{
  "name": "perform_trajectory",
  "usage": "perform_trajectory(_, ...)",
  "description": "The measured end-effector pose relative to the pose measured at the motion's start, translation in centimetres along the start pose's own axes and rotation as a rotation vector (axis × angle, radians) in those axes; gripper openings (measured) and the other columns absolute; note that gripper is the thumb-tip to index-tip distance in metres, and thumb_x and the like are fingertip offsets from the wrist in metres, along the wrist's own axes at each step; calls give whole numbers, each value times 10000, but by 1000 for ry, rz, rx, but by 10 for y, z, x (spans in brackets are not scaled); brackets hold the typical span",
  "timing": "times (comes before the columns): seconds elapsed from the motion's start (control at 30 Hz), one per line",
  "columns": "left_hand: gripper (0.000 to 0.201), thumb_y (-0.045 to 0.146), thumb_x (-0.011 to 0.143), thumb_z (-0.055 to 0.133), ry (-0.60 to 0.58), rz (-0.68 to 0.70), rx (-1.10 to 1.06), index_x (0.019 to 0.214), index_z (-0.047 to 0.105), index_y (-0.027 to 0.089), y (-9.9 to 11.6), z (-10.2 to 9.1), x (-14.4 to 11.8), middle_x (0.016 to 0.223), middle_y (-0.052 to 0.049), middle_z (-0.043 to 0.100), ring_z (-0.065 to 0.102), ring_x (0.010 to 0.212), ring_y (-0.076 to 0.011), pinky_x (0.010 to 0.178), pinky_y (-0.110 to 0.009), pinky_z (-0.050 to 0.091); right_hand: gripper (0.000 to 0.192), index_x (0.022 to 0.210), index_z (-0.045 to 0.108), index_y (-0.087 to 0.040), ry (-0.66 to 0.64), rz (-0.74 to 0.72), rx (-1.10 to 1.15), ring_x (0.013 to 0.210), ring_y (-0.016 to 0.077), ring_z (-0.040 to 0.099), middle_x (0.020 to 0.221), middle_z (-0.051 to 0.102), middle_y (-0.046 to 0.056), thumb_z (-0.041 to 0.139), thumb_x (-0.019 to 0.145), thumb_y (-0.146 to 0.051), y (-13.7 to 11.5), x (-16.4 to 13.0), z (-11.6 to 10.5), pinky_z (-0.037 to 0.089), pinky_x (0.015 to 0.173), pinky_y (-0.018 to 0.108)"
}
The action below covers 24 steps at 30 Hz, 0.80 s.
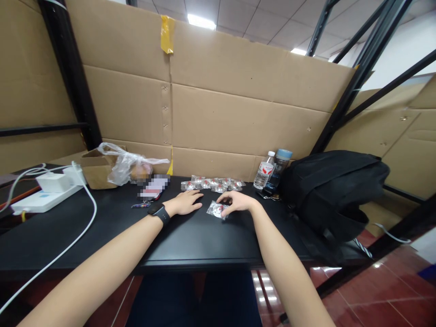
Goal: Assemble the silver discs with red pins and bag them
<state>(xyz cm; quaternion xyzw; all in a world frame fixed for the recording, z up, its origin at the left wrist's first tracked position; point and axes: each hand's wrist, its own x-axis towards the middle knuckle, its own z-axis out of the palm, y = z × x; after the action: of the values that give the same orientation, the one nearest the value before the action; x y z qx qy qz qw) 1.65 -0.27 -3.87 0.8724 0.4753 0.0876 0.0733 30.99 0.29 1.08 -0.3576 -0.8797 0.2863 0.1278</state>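
Observation:
My left hand lies flat on the black tabletop, its fingers spread and holding nothing. On that wrist is a dark watch. My right hand curls over a small clear plastic packet, with thumb and index finger on its right side. Inside this packet is a round, whitish item with a red mark, partly covered by the fingers. Several similar packets lie in a loose row just beyond both hands.
A water bottle, a dark bottle with a blue lid and a black backpack stand on the right. Leftward are a blurred phone-like object, a plastic bag, a cardboard box and a power strip with cables.

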Motion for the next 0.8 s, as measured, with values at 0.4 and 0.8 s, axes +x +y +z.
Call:
perform_trajectory(0.4,637,570,954,445,30,-2,-35,1481,502,216,-4,5,2,1595,-128,408,354,1488,-316,1210,-463,295,490,1191,730,-136,99,-61,-375,966,261,637,1080,697,123,784,731,-295,-17,17,21,491,904,353)
perform_trajectory(0.8,620,531,962,451,22,13,-32,1482,499,198,-2,1,0,1592,-156,402,366,1479,-332,1196,-497,313,254,984,703,-174,236,-14,-19,711,167,621,873,721,47,677,865,-397,1,17,19,478,689,283)
